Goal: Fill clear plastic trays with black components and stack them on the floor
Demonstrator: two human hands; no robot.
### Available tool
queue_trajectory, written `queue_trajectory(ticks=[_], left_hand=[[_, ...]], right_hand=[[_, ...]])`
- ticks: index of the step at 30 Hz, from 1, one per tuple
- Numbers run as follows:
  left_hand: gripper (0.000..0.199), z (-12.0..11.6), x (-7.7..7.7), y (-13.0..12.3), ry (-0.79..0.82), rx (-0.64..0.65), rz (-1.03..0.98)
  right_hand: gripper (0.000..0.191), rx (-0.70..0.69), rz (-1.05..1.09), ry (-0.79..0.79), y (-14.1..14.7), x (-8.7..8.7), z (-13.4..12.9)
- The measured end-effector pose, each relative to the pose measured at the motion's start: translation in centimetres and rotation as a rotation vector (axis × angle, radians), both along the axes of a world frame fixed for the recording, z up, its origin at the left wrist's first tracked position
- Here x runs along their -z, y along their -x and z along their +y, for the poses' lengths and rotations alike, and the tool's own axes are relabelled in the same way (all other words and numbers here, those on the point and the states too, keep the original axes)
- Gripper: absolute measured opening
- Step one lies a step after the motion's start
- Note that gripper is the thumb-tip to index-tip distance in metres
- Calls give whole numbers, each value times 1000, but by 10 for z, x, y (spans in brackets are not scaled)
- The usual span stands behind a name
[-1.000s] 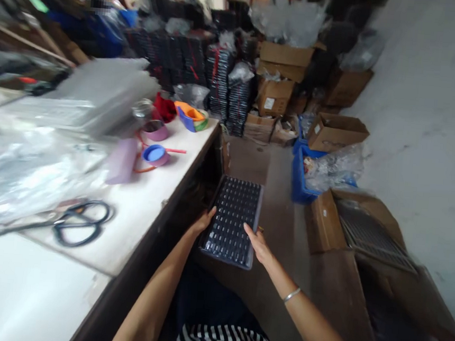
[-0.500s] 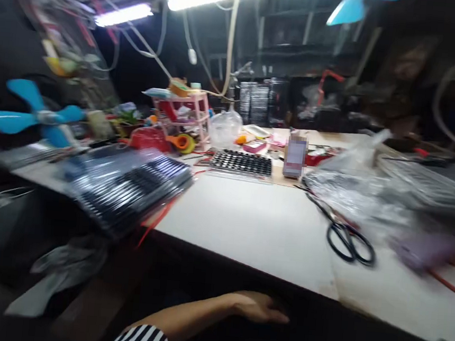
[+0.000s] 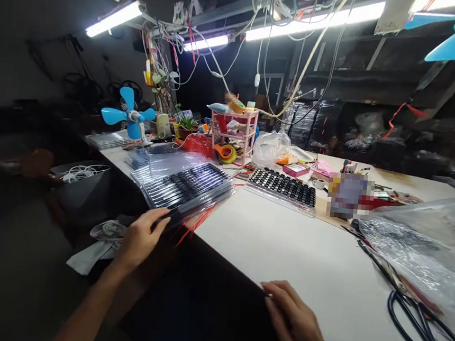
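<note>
My left hand (image 3: 142,237) is at the near corner of a stack of clear plastic trays (image 3: 182,185) filled with dark, shiny rod-like pieces. Its thumb stands apart from the fingers, and the fingertips meet or nearly meet the tray edge; I cannot tell which. My right hand (image 3: 296,320) hovers by the front edge of the white tabletop (image 3: 285,239), fingers loosely bent with a gap to the thumb and nothing visible in them. Farther back lies another tray (image 3: 281,188) with rows of small black pieces. Red strings (image 3: 197,223) hang below the tray stack.
Large black-handled scissors (image 3: 414,314) lie at right beside a clear plastic bag (image 3: 435,252). Behind the trays stand a pink rack (image 3: 234,134) with tape rolls and a blue fan (image 3: 131,114). A grey bin (image 3: 78,189) with white cable sits below at left.
The view has swung left, so things appear farther right. My left hand has risen from below the table to the tray stack. My right hand has come into view.
</note>
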State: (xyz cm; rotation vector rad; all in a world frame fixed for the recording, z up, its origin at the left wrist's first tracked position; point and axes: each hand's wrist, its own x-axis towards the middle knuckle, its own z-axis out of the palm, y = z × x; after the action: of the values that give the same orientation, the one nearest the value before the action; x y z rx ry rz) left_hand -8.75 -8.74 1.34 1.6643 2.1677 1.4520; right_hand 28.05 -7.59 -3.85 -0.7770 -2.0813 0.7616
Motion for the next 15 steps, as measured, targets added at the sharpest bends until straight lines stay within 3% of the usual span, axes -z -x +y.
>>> queue_trajectory(ticks=[3,7,10,15], left_hand=[[35,17,-5,53,-23,-138,185],[39,48,-6,106,11,-222,208],[44,60,1,119,49,-204,207],[61,54,19,109,105,-262,209]], right_hand=[[27,-131,-223,-96,44,-19,30],[26,-160,-451,-206,93,-33,81],[27,-81,-497,-213,135,-39,137],[36,172,-423,-137,202,-46,236]])
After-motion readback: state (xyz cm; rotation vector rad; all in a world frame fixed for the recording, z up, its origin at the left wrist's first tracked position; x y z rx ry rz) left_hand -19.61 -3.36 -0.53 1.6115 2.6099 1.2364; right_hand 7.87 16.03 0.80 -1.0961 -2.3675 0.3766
